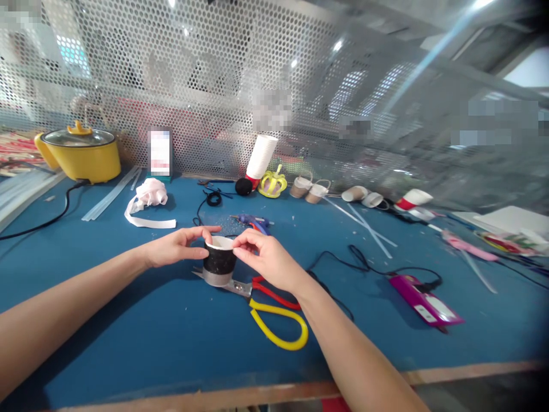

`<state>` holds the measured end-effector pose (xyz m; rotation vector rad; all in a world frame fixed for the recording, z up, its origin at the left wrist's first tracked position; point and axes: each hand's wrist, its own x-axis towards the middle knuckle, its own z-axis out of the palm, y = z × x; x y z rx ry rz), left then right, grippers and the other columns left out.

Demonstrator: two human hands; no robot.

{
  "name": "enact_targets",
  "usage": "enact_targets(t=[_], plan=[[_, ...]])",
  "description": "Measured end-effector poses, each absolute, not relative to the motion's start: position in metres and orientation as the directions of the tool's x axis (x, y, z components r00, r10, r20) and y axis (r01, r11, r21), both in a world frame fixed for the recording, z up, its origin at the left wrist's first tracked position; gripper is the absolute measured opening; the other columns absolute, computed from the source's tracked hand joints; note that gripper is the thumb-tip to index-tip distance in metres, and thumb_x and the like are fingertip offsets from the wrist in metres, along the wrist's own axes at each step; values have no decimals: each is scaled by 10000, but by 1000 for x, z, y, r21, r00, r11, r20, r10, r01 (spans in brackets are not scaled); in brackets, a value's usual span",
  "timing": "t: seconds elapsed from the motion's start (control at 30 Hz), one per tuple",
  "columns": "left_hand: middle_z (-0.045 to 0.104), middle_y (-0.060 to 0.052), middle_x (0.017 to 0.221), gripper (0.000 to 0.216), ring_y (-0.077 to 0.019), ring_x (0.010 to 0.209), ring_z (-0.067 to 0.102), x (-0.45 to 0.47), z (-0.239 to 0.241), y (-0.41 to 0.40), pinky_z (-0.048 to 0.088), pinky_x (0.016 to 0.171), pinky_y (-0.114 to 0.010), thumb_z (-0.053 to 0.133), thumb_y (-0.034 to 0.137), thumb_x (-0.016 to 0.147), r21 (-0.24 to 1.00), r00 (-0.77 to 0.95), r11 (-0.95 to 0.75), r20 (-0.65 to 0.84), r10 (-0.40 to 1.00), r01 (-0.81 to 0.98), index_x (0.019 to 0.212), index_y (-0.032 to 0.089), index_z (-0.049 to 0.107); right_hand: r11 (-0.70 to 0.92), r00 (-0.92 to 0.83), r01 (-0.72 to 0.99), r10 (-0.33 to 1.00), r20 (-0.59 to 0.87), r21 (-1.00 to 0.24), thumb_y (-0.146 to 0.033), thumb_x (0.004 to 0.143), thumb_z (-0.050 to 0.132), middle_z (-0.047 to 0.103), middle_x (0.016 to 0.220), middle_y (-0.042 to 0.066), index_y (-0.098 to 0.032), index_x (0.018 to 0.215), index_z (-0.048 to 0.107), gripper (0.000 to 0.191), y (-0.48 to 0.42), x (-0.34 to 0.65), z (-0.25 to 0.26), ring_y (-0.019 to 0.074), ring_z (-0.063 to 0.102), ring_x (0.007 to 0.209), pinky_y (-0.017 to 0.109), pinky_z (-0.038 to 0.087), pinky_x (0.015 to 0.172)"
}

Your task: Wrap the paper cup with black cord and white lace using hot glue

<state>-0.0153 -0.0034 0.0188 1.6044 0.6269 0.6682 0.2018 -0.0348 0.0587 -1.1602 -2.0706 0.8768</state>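
A small paper cup (219, 261) with a black band around it and a pale base stands upright between my hands. My left hand (182, 246) holds its rim on the left, thumb against the outside and a fingertip over the edge. On the other side my right hand (261, 254) pinches the rim between thumb and fingers. Scissors (278, 326) with one red and one yellow handle lie on the table, their blades partly hidden by the cup. Just beyond the cup is a blue glue gun (253, 221), partly covered by my right hand.
The blue table (171, 349) holds a yellow electric pot (88, 157), a crumpled white strip (150, 194), a stack of paper cups (262, 157), a yellow-ribbed crown-like piece (273, 184), small handled cups (316, 192), glue sticks (364, 224) and a purple box (424, 300) beside black cables. Perforated metal (206, 68) stands behind.
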Motion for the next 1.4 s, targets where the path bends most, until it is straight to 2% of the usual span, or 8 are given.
enact_targets(t=[0.17, 0.33, 0.5, 0.73, 0.93, 1.2, 1.3, 1.4], plan=[[355, -117, 1403, 239, -271, 1336, 241, -9, 29, -8, 207, 1066, -460, 665, 281, 682, 831, 616, -472, 213, 758, 294, 865, 192, 541, 441, -431, 543, 877, 214, -714, -132, 773, 513, 506, 715, -2, -159, 727, 579, 85, -37, 194, 60, 100, 494, 624, 243, 428, 608], [418, -111, 1362, 112, -270, 1340, 224, 2, 32, -14, 219, 1062, -486, 609, 265, 717, 748, 586, -560, 288, 757, 356, 780, 187, 560, 480, -429, 549, 865, 262, -685, -97, 772, 514, 504, 726, -5, -160, 740, 576, 94, -39, 186, 57, 87, 493, 600, 228, 434, 589], [466, -99, 1325, 62, -261, 1325, 262, 3, 28, -16, 234, 1055, -487, 564, 251, 744, 755, 548, -556, 317, 774, 347, 746, 189, 563, 497, -421, 578, 861, 285, -647, -107, 771, 521, 516, 726, 1, -159, 747, 593, 92, -38, 185, 53, 95, 497, 610, 234, 442, 593], [474, -127, 1313, 102, -259, 1319, 284, 4, 25, -15, 225, 1055, -473, 555, 285, 758, 847, 495, -461, 291, 819, 266, 766, 184, 558, 471, -381, 551, 877, 294, -689, -71, 726, 515, 527, 750, 9, -145, 867, 629, 195, -39, 187, 52, 98, 512, 623, 245, 469, 622], [494, -111, 1296, 96, -253, 1305, 316, 5, 18, -11, 246, 1043, -460, 574, 287, 750, 881, 469, -426, 293, 833, 206, 756, 192, 559, 477, -347, 581, 878, 330, -659, -84, 738, 512, 529, 718, 2, -152, 842, 634, 174, -35, 187, 48, 94, 517, 603, 235, 464, 603], [531, -117, 1250, 110, -265, 1287, 334, 9, 22, -15, 239, 1046, -473, 600, 288, 707, 864, 418, -438, 311, 853, 250, 758, 195, 571, 512, -353, 587, 859, 370, -628, -52, 731, 510, 536, 716, 2, -167, 805, 646, 192, -33, 183, 45, 88, 514, 590, 221, 455, 582], [546, -114, 1227, 81, -255, 1274, 353, 11, 24, -16, 237, 1050, -457, 575, 273, 721, 854, 401, -449, 327, 856, 263, 706, 195, 564, 509, -357, 571, 860, 363, -644, -60, 724, 522, 529, 717, 3, -169, 813, 654, 194, -34, 182, 46, 92, 511, 594, 227, 453, 586], [534, -132, 1239, 85, -252, 1261, 372, 10, 25, -16, 236, 1050, -448, 561, 265, 727, 852, 400, -453, 332, 854, 261, 693, 188, 548, 461, -304, 525, 887, 348, -716, -105, 728, 535, 551, 742, 13, -156, 863, 652, 187, -32, 184, 49, 98, 512, 605, 244, 450, 604]])
